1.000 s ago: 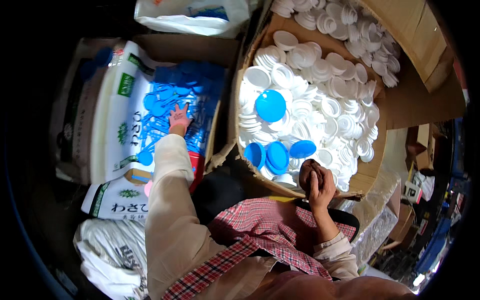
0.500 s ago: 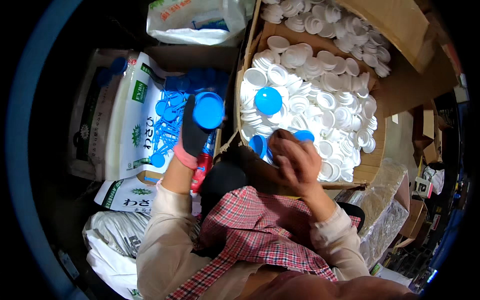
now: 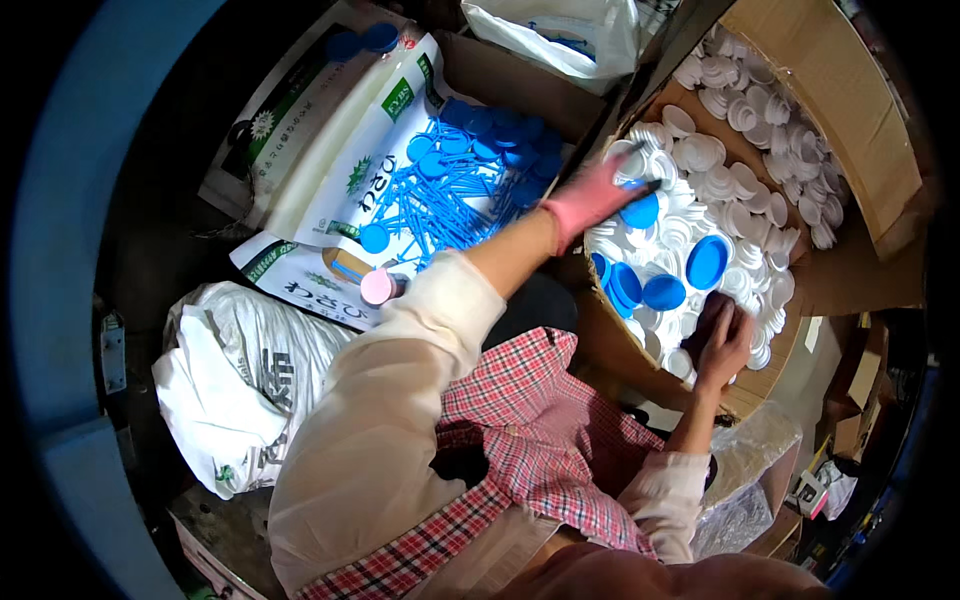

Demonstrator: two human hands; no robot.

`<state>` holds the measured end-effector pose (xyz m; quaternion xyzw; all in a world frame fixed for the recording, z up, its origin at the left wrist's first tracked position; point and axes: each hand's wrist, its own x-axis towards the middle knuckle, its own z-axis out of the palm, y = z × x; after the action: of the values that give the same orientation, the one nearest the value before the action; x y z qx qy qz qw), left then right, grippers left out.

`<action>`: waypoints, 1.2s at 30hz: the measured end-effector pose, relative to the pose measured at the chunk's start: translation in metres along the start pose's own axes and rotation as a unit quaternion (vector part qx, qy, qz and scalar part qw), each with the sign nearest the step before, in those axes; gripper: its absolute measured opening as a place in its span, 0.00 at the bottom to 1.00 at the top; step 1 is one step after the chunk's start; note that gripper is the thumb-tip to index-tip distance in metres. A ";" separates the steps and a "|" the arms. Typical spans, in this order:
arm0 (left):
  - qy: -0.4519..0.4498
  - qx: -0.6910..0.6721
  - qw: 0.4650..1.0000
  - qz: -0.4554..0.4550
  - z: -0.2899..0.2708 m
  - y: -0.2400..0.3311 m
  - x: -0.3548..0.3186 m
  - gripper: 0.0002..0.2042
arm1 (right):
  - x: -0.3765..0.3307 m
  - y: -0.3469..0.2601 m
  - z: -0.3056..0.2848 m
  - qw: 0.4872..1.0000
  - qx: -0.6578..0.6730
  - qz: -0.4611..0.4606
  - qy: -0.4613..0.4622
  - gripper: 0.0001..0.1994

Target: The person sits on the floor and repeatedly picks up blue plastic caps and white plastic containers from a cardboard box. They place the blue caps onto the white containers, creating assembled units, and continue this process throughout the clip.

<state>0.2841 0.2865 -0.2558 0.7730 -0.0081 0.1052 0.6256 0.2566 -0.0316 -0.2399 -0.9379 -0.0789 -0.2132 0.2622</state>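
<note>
Left hand [image 3: 590,200] at blue lid [image 3: 640,212] — right hand [image 3: 728,342] beside white lids [image 3: 737,218].

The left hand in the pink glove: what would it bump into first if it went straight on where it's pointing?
Probably the heaped white lids just ahead of the left hand, though I can't tell how high it is above them.
</note>
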 end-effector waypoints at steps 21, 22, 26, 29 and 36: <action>-0.084 0.601 0.671 -0.427 -0.281 -0.437 -0.230 0.13 | -0.052 0.003 0.031 0.996 0.006 0.027 -0.082 0.09; 0.000 0.544 0.694 -0.471 -0.269 -0.409 -0.210 0.14 | -0.049 -0.004 0.027 0.997 0.002 0.020 -0.080 0.09; 0.129 0.116 0.924 -0.341 -0.243 -0.304 -0.121 0.20 | -0.051 -0.009 0.020 0.996 0.039 -0.044 -0.067 0.10; 0.087 -0.197 0.969 -0.125 -0.153 -0.119 -0.066 0.26 | -0.035 -0.064 0.018 0.981 0.128 -0.129 -0.067 0.14; -0.129 -0.589 0.772 -0.202 0.019 0.033 -0.041 0.14 | 0.000 -0.181 0.009 0.921 0.170 -0.346 0.059 0.23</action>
<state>0.2424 0.2565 -0.2341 0.2431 0.0074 -0.1496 0.9584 0.2125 0.1269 -0.1637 -0.7794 -0.4175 -0.3291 0.3315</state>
